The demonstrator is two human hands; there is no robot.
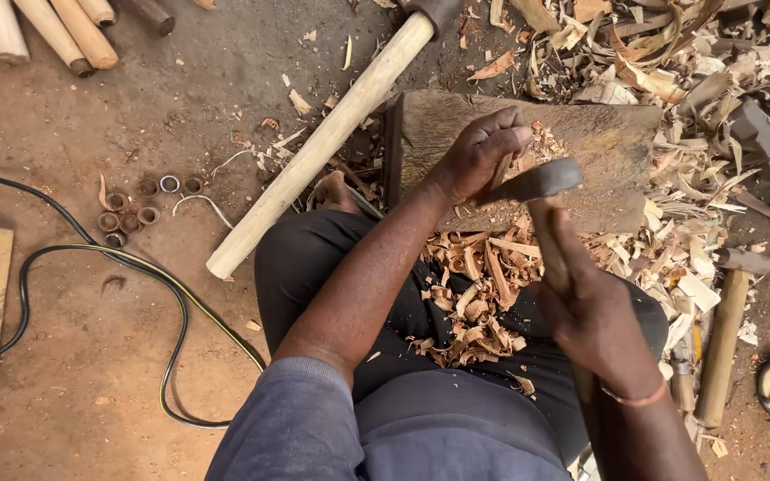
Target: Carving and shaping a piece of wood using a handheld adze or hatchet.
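Head view, largest first: the chopping block (581, 142) lies ahead of the knees, shavings (474, 303) heaped in the lap. On it, the left hand (483, 151) is fisted round a wooden piece (499, 171); the right hand (594, 321), nearer the body, grips the adze (541, 183), handle running back toward the person

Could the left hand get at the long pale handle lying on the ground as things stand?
Probably yes. The long pale handle lies on open ground just beside the left forearm, with nothing over it. But the left hand is now closed on a piece of wood atop the wooden block, so it must let go first.
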